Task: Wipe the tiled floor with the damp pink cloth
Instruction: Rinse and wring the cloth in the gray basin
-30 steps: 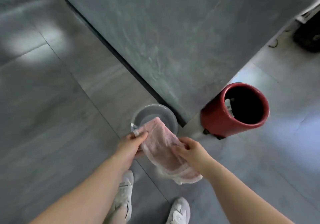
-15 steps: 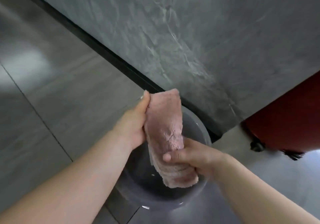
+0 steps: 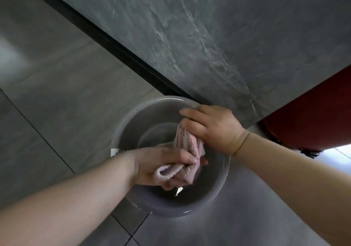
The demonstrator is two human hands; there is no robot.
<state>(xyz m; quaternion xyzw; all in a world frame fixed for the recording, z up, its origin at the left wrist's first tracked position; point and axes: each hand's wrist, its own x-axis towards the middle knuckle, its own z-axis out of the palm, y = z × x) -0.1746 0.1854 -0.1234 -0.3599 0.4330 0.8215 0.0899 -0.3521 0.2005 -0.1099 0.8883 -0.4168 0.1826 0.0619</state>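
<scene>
Home interior: grey tiled floor (image 3: 57,86), stone-look wall panel (image 3: 209,27).

The left and lower frame is being filled by a grey tiled floor (image 3: 57,103), crossed by thin dark joints. The upper right is being taken up by a dark veined stone panel (image 3: 209,36), edged below by a black strip (image 3: 117,45). A pale glare (image 3: 9,55) is being reflected at far left.

cloth (image 3: 187,143) over basin (image 3: 131,124), basin on floor (image 3: 57,93)
</scene>
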